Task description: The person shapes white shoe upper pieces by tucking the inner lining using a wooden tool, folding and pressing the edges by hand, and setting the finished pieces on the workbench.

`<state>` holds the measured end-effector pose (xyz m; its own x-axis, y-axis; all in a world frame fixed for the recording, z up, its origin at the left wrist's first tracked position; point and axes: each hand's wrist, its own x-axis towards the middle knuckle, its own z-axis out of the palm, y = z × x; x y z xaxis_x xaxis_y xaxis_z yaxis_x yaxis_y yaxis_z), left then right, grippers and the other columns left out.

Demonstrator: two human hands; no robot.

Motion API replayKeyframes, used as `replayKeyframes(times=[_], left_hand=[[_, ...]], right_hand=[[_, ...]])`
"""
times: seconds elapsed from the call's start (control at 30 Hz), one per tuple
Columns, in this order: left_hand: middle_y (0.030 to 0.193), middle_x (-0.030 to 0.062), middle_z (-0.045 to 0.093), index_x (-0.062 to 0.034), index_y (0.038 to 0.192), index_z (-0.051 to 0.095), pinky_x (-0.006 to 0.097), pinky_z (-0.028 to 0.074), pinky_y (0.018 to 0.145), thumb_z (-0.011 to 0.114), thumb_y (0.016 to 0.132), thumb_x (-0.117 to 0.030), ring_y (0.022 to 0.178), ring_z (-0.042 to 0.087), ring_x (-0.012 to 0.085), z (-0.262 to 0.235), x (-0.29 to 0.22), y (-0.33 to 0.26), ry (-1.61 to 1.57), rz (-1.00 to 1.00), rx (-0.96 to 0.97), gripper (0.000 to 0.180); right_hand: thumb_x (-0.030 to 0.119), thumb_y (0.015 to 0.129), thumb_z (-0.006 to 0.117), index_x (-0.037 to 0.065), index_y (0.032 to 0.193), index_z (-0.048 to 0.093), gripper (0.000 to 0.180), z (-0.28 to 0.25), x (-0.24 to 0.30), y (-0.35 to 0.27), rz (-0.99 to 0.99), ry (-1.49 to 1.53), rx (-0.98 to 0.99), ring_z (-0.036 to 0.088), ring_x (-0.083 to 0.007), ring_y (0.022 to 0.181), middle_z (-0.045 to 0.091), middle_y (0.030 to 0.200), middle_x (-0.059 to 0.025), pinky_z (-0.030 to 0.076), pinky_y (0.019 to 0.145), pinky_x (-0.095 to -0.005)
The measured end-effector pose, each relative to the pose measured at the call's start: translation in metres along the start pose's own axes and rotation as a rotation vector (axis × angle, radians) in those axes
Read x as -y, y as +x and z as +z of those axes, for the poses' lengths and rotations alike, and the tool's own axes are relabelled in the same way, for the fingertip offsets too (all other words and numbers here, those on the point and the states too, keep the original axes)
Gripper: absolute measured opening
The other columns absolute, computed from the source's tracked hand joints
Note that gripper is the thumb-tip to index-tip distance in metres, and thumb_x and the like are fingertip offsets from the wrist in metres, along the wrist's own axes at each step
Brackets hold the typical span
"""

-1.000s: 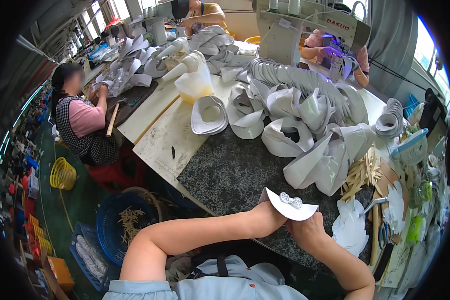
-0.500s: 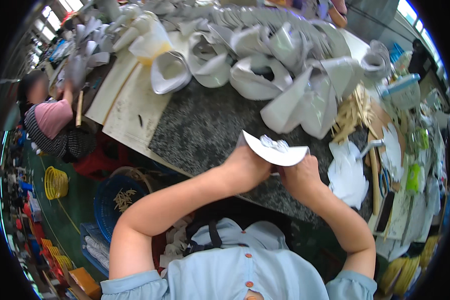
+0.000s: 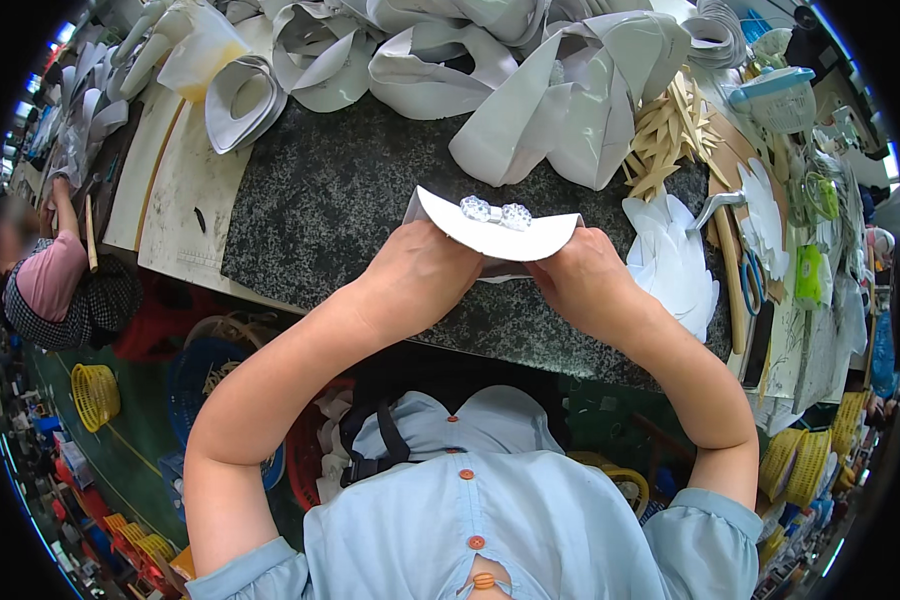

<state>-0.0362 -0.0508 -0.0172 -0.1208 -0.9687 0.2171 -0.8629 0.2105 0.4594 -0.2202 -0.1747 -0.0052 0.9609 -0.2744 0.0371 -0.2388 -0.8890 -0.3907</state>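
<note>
Both my hands hold a white, curved shoe upper [image 3: 538,240] above the near part of the dark speckled work surface. A sparkling clear bow ornament [image 3: 497,214] sits on its raised, flared top edge. My left hand [image 3: 422,275] is closed around the left end, its fingertips hidden behind the piece. At the opposite end, my right hand [image 3: 587,278] grips with thumb and fingers pinched together. Beyond my hands, stacks of white shoe uppers [image 3: 560,105] stand on the speckled slab [image 3: 320,190].
To the right lie white leaf-shaped pieces [image 3: 665,260], pale wooden-looking slivers [image 3: 675,135], a hammer [image 3: 720,205] and blue-handled scissors [image 3: 752,282]. A plastic jug [image 3: 200,55] stands at the far left. Another person [image 3: 65,265] works at the left, near a yellow basket [image 3: 95,397].
The view has tilted and shifted, so the table and its stacks appear higher and further left. My hands keep their hold on the shoe upper, with little movement relative to the table.
</note>
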Motion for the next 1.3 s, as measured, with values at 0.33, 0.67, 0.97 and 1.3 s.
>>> replayKeyframes(times=[0.33, 0.67, 0.97, 1.3], left_hand=[[0.109, 0.0148, 0.070, -0.0033, 0.116, 0.067, 0.043, 0.053, 0.087, 0.064, 0.084, -0.005, 0.100, 0.067, 0.0332, 0.002, -0.012, -0.015, -0.036, 0.002, 0.018, 0.032], [0.129, 0.0278, 0.058, 0.0094, 0.128, 0.054, 0.051, 0.047, 0.105, 0.052, 0.089, -0.026, 0.123, 0.057, 0.0419, 0.054, -0.018, -0.066, 0.313, 0.171, -0.031, 0.053], [0.129, 0.0254, 0.059, 0.0074, 0.128, 0.056, 0.049, 0.045, 0.108, 0.051, 0.092, -0.029, 0.123, 0.058, 0.0388, 0.042, -0.029, -0.055, 0.216, 0.059, 0.051, 0.051], [0.121, 0.0173, 0.058, 0.0028, 0.129, 0.053, 0.055, 0.042, 0.107, 0.062, 0.087, -0.024, 0.121, 0.056, 0.0312, 0.026, -0.015, -0.064, 0.050, 0.045, 0.222, 0.050]], right_hand=[[0.002, 0.067, 0.069, 0.001, 0.091, 0.070, 0.024, 0.011, 0.006, -0.019, -0.092, 0.136, -0.198, 0.068, -0.0342, 0.083, 0.070, 0.091, -0.0151, 0.056, 0.067, -0.0422], [0.008, 0.074, 0.067, -0.007, 0.113, 0.068, 0.041, 0.048, 0.024, -0.056, -0.214, -0.011, -0.252, 0.067, -0.0331, 0.115, 0.066, 0.124, -0.0225, 0.056, 0.096, -0.0413], [0.013, 0.076, 0.066, 0.000, 0.126, 0.061, 0.052, 0.023, 0.032, -0.038, -0.033, -0.073, 0.065, 0.056, -0.0303, 0.129, 0.058, 0.139, -0.0157, 0.053, 0.099, -0.0388], [0.017, 0.083, 0.058, -0.004, 0.136, 0.050, 0.058, 0.024, 0.037, -0.034, -0.225, -0.301, 0.128, 0.054, -0.0385, 0.126, 0.056, 0.128, -0.0213, 0.044, 0.110, -0.0463]])
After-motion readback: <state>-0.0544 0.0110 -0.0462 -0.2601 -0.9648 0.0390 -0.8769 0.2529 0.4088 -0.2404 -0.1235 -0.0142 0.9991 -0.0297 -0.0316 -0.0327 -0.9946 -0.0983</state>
